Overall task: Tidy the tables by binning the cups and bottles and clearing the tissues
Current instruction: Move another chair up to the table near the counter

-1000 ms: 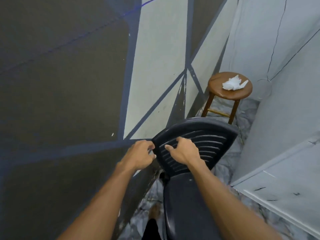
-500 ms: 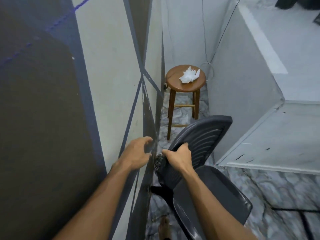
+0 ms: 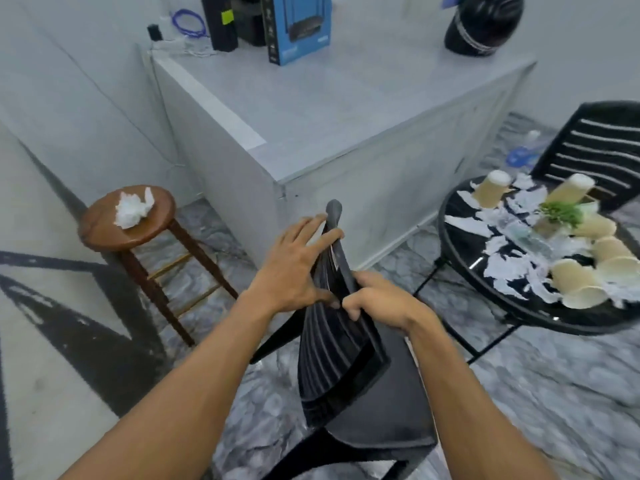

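A black plastic chair [image 3: 346,368] stands in front of me, its slatted backrest edge-on. My right hand [image 3: 377,299] is shut on the backrest's right edge. My left hand [image 3: 294,268] lies flat on the left face of the backrest, fingers spread. A crumpled white tissue [image 3: 133,207] lies on a round wooden stool [image 3: 114,233] at the left. At the right, a round black table [image 3: 460,258] carries several paper cups [image 3: 575,282], torn white tissues [image 3: 512,265] and a small green plant [image 3: 561,211].
A large grey counter [image 3: 346,109] stands behind the chair, with a blue box [image 3: 298,26] and dark items on top. A second black slatted chair [image 3: 595,150] is behind the round table. A plastic bottle [image 3: 526,150] lies on the marbled floor beyond. Painted wall at the left.
The view has swung right, away from the wall, so the counter and round table now show. The chair has turned with it. My left hand went from hovering to pressing on the backrest.
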`<state>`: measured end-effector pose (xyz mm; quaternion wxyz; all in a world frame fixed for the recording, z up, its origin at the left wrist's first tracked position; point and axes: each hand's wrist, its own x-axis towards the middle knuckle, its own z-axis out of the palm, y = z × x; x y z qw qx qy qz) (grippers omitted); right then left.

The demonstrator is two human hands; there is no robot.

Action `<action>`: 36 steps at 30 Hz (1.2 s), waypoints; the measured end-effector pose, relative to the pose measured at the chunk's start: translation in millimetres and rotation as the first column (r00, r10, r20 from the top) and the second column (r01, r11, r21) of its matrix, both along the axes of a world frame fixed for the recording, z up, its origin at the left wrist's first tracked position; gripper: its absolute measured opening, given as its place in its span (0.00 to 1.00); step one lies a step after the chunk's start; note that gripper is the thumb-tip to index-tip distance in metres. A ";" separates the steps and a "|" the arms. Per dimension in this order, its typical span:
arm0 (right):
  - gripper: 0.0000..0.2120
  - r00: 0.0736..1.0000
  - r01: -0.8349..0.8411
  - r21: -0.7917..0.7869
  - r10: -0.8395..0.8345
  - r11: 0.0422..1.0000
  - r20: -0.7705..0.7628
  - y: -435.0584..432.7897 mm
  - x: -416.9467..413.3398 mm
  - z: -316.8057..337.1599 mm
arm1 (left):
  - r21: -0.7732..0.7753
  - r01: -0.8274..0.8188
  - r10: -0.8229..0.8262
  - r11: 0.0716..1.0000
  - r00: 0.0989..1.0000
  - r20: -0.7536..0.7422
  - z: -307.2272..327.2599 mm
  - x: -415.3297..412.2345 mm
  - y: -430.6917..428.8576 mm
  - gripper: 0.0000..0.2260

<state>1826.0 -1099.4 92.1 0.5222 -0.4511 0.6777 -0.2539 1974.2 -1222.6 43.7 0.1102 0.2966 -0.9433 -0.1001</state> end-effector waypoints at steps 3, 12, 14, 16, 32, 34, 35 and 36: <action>0.07 0.948 0.120 -0.110 -0.147 0.987 -0.284 32.0 -35.7 2.5 | -0.057 0.073 -0.076 0.996 0.995 -0.058 0.1 -55.7 14.1 0.49; 0.20 0.468 0.163 -0.291 -0.334 0.943 -0.818 95.7 -109.0 -23.5 | -0.162 0.182 -0.209 0.970 0.963 -0.168 -4.9 -143.8 40.7 0.43; 0.21 0.459 0.124 -0.321 -0.341 0.939 -0.821 107.4 -125.5 -26.6 | -0.157 0.210 -0.230 0.965 0.966 -0.117 -5.4 -151.6 38.8 0.42; 0.24 0.458 0.097 -0.355 -0.358 0.930 -0.814 118.4 -142.4 -28.5 | -0.124 0.225 -0.237 0.967 0.967 -0.092 -5.5 -159.0 42.3 0.41; 0.24 0.541 0.220 -0.278 -0.355 0.935 -0.762 213.4 -242.3 -50.8 | 0.088 0.325 -0.330 0.942 0.943 0.050 -23.6 -196.7 120.9 0.25; 0.23 0.550 0.269 -0.298 -0.400 0.916 -0.733 226.2 -245.0 -54.3 | 0.090 0.347 -0.354 0.934 0.932 0.082 -27.3 -206.8 127.0 0.25; 0.20 0.554 0.297 -0.307 -0.425 0.904 -0.716 231.4 -246.5 -55.7 | 0.090 0.358 -0.367 0.929 0.924 0.111 -27.1 -212.7 128.6 0.26; 0.19 0.554 0.322 -0.311 -0.444 0.894 -0.704 234.3 -248.6 -57.5 | 0.096 0.366 -0.377 0.925 0.917 0.132 -25.5 -219.0 128.5 0.26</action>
